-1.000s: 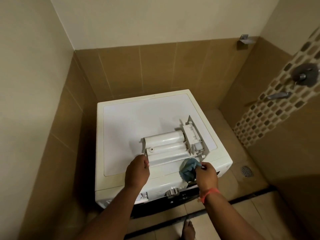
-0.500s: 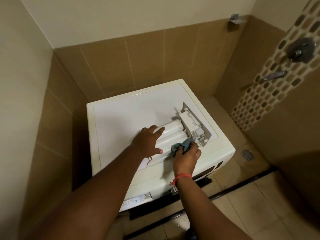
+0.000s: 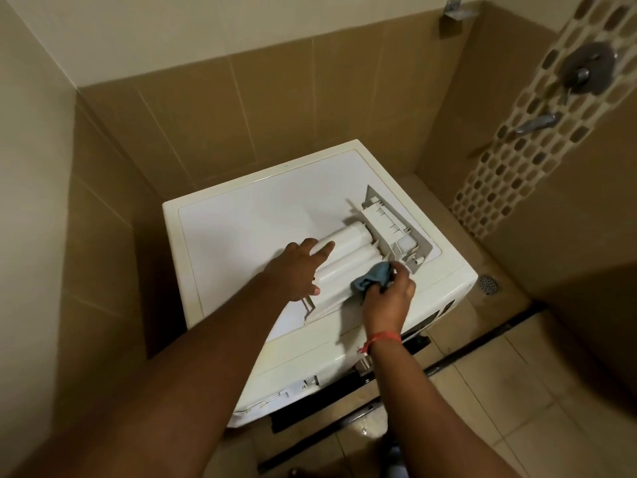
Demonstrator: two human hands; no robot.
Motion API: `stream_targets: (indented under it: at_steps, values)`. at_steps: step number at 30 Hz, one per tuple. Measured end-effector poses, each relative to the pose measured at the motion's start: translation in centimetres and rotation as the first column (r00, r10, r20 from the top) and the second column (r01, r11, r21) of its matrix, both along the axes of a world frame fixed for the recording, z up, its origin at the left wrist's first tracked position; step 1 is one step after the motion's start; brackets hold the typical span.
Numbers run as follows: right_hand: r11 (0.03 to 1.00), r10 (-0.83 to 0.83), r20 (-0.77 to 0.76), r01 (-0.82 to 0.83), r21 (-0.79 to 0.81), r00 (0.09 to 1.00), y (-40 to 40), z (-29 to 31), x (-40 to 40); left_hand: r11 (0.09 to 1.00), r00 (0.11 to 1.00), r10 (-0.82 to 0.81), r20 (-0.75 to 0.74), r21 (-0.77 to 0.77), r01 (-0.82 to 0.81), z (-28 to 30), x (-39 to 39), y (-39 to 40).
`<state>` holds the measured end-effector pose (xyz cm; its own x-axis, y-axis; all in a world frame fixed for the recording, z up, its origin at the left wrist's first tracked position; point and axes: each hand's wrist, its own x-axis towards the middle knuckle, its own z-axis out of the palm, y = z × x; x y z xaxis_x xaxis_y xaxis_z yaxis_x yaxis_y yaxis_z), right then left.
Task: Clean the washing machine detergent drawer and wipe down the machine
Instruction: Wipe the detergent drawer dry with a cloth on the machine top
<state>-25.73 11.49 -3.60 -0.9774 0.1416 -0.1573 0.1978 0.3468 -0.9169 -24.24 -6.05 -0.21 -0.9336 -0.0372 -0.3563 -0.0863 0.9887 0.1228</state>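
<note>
The white detergent drawer (image 3: 348, 260) lies upside down on top of the white washing machine (image 3: 248, 219), its grey front panel toward the right rear. My left hand (image 3: 296, 267) rests flat on the drawer's left end, fingers straight. My right hand (image 3: 387, 298) grips a bunched blue cloth (image 3: 374, 276) and presses it against the drawer's near side, close to the front panel.
The machine stands in a tiled corner, with walls close at the left and behind. A shower valve (image 3: 586, 69) and spout (image 3: 537, 122) are on the mosaic strip at right. A floor drain (image 3: 488, 284) sits beyond the machine's right side. The empty drawer slot (image 3: 300, 388) shows at the machine's front.
My left hand has moved from the drawer's near corner onto its top and now lies flat. My right hand has brought the cloth up onto the drawer's side.
</note>
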Motion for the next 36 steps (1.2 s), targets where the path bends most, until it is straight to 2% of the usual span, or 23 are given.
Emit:
stream_targets:
  at_steps: [4, 8, 10, 14, 16, 18, 21, 24, 28, 30, 33, 34, 36]
  values:
    - [0.998, 0.035, -0.044, -0.032, 0.062, 0.998, -1.1, -0.1, 0.4, 1.000, 0.999, -0.003, -0.054, -0.031, 0.001, 0.1, 0.1, 0.0]
    - [0.956, 0.285, -0.141, -0.270, 0.115, 0.948, -3.9, -1.7, 7.3, 0.999, 0.997, 0.003, -0.072, -0.034, -0.005, 0.0, 0.1, 0.0]
    - [0.941, 0.335, -0.132, -0.323, 0.101, 0.933, -4.4, -2.4, 8.9, 1.000, 0.998, 0.004, -0.069, -0.030, -0.006, 0.1, 0.1, 0.0]
    - [0.974, 0.218, -0.113, -0.209, 0.090, 0.969, -2.6, -1.5, 5.0, 1.000, 0.998, 0.008, -0.061, -0.015, -0.009, -0.1, 0.2, -0.2]
    - [0.983, 0.114, -0.115, -0.095, 0.156, 0.987, -0.8, -0.8, 0.9, 1.000, 0.997, 0.002, -0.071, -0.012, -0.003, -0.3, 0.2, -0.3]
    - [0.968, 0.109, -0.171, -0.066, 0.240, 0.979, 0.5, -0.4, -2.3, 1.000, 0.997, 0.012, -0.073, -0.006, -0.012, -0.5, 0.1, -0.4]
    - [0.885, 0.310, -0.255, -0.180, 0.429, 0.916, 0.3, -0.6, -1.8, 1.000, 0.997, 0.028, -0.073, -0.004, -0.028, -0.7, 0.2, -0.4]
    - [0.708, 0.633, -0.276, -0.395, 0.586, 0.723, -1.4, -1.3, 2.2, 0.999, 0.995, 0.031, -0.098, -0.002, -0.032, -0.7, 0.3, -0.3]
    - [0.546, 0.803, -0.267, -0.478, 0.688, 0.532, -1.0, -0.4, 1.3, 0.999, 0.994, 0.034, -0.101, 0.003, -0.034, -0.7, 0.5, -0.4]
    - [0.505, 0.818, -0.248, -0.438, 0.744, 0.519, 1.1, 0.1, -1.3, 0.999, 0.995, 0.049, -0.086, 0.015, -0.048, -0.7, 0.4, -0.4]
    - [0.548, 0.740, -0.210, -0.391, 0.739, 0.639, 3.2, 0.4, -4.4, 0.996, 0.995, 0.083, -0.060, 0.044, -0.081, -0.5, 0.3, -0.3]
    - [0.559, 0.730, -0.202, -0.401, 0.725, 0.653, 3.0, 0.3, -4.0, 0.995, 0.994, 0.088, -0.058, 0.047, -0.085, -0.5, 0.3, -0.3]
    - [0.525, 0.795, -0.201, -0.482, 0.702, 0.573, 1.6, -0.1, -1.6, 0.993, 0.993, 0.104, -0.058, 0.054, -0.100, -0.5, 0.4, -0.2]
